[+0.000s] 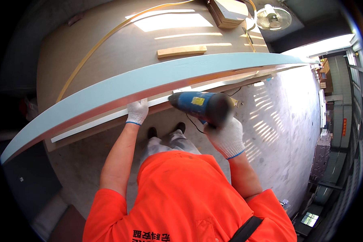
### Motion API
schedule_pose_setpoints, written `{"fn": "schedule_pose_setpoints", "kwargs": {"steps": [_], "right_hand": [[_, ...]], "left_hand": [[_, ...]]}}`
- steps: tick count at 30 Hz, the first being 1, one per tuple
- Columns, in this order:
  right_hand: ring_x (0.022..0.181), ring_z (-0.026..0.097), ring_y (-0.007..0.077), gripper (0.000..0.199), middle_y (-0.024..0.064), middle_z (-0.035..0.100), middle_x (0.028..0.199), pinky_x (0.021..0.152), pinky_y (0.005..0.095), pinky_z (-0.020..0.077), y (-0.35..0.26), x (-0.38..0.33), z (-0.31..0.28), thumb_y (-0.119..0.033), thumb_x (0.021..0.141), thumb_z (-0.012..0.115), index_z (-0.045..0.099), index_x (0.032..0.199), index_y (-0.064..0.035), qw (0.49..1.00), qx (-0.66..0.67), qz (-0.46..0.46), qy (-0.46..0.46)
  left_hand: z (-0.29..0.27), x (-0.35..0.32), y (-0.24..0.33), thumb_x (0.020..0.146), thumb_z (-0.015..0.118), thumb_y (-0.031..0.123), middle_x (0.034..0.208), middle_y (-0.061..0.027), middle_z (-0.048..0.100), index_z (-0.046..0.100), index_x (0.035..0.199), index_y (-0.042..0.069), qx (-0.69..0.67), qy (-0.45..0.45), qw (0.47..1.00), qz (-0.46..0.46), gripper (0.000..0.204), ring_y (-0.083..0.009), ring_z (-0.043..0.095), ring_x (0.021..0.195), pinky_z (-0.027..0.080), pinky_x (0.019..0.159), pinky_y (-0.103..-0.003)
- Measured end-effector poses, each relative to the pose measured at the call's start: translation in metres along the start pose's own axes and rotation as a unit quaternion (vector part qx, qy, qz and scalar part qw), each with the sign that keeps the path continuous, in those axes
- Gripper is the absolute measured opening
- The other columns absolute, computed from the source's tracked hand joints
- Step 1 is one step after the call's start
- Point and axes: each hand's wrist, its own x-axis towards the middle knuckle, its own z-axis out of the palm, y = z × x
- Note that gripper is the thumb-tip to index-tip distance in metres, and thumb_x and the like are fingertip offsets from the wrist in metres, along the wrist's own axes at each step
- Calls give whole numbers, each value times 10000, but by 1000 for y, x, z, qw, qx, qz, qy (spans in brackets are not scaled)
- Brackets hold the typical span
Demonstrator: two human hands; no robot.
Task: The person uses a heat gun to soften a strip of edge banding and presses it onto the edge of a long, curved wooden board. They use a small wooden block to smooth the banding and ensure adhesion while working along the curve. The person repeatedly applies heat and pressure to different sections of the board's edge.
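The right hand [226, 137] curls its fingers around the gun [191, 104], while the board [149, 80] covers the left hand's [137, 111] fingertips, their grip impossible to tell.

Shirt [189, 185] bears lettering [151, 235], tool [187, 102] a label [198, 101], wall [337, 133] a red sign [344, 127].

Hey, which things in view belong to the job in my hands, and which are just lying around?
Seemingly part of the job:
Blue power tool, held in your right hand
Long pale-blue board, by your left hand

Apparently just lying about:
Wooden block on the table
Stacked boards
Fan beyond the table
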Motion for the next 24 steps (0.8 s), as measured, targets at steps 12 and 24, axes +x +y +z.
{"fn": "schedule_pose_setpoints", "kwargs": {"steps": [12, 24], "right_hand": [[873, 739, 426, 233, 196, 748, 862, 756, 492, 603, 12, 3, -10, -150, 775, 715, 752, 993, -76, 999, 3, 34, 26], [856, 734, 419, 231, 180, 742, 921, 733, 497, 611, -5, 5, 0, -132, 787, 739, 735, 1016, -108, 999, 32, -31, 12]], "left_hand": [[-3, 0, 6, 1063, 557, 124, 1071, -163, 724, 711, 1131, 7, -5, 4, 1000, -8, 205, -314, 691, 1017, 520, 940, -413], [-8, 1, 10, 1073, 554, 121, 1082, -119, 736, 708, 1134, -14, -92, 14, 995, -39, 214, -241, 692, 1029, 524, 966, -374]]}}
